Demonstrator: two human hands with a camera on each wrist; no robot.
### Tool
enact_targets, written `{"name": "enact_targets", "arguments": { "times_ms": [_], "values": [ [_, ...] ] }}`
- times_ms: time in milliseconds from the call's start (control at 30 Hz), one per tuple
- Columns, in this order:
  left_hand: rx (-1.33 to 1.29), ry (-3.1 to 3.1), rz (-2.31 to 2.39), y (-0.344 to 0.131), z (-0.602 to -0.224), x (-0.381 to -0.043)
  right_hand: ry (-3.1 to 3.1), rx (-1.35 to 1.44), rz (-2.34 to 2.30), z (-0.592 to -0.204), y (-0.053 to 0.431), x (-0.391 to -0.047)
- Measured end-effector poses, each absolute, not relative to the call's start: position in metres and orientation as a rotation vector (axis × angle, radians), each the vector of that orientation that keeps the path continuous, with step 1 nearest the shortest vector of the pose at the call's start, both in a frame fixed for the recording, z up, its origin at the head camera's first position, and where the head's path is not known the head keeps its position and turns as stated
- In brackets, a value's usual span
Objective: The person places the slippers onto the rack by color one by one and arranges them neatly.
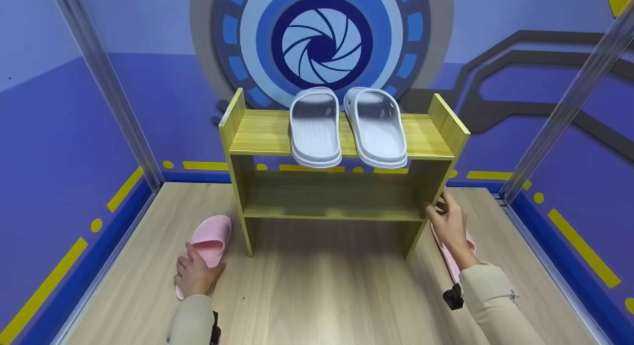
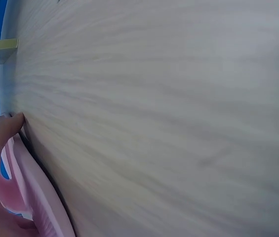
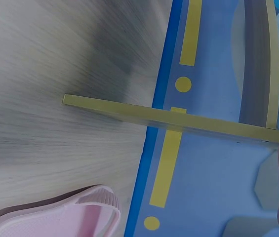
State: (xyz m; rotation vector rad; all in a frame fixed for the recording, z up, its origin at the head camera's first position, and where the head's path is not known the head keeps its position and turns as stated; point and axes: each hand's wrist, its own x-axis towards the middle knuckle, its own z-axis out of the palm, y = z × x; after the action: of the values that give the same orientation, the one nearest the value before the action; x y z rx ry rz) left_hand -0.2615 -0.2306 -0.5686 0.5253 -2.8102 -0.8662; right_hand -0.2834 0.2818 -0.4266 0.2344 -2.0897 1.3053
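Observation:
My left hand (image 1: pixel 195 275) grips a pink slipper (image 1: pixel 218 232) lying on the floor left of the wooden shoe rack (image 1: pixel 337 196). In the left wrist view, the thumb and fingers are around the slipper's side (image 2: pixel 40 197). My right hand (image 1: pixel 449 226) is at the front edge of the rack's right side panel, thumb and forefinger on it. The right wrist view shows a fingertip against that panel (image 3: pixel 203 121). Under the right forearm lies another pink slipper (image 3: pixel 55 222), partly hidden in the head view.
A pair of light grey clogs, left clog (image 1: pixel 317 129) and right clog (image 1: pixel 379 129), stands on the rack's top shelf, heels jutting past its front. Blue printed walls (image 1: pixel 163 112) enclose the wood-look surface (image 1: pixel 307 300). Metal posts (image 1: pixel 119 92) stand at the corners.

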Motion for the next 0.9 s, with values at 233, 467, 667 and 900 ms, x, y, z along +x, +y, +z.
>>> {"name": "enact_targets", "arguments": {
  "times_ms": [233, 467, 667, 900],
  "values": [
    [0.518, -2.799, -0.849, -0.231, -0.569, -0.263, -2.09, 0.228, 1.308, -0.426, 0.282, -0.284],
    [0.49, -2.772, -0.837, -0.234, -0.568, -0.261, -2.095, 0.221, 1.292, -0.427, 0.282, -0.284],
    [0.473, -2.803, -0.831, -0.237, -0.564, -0.258, -2.09, 0.238, 1.303, -0.427, 0.282, -0.285],
    [0.429, -2.876, -0.885, -0.244, -0.555, -0.254, -2.095, 0.227, 1.301, -0.426, 0.282, -0.284]
  ]
}}
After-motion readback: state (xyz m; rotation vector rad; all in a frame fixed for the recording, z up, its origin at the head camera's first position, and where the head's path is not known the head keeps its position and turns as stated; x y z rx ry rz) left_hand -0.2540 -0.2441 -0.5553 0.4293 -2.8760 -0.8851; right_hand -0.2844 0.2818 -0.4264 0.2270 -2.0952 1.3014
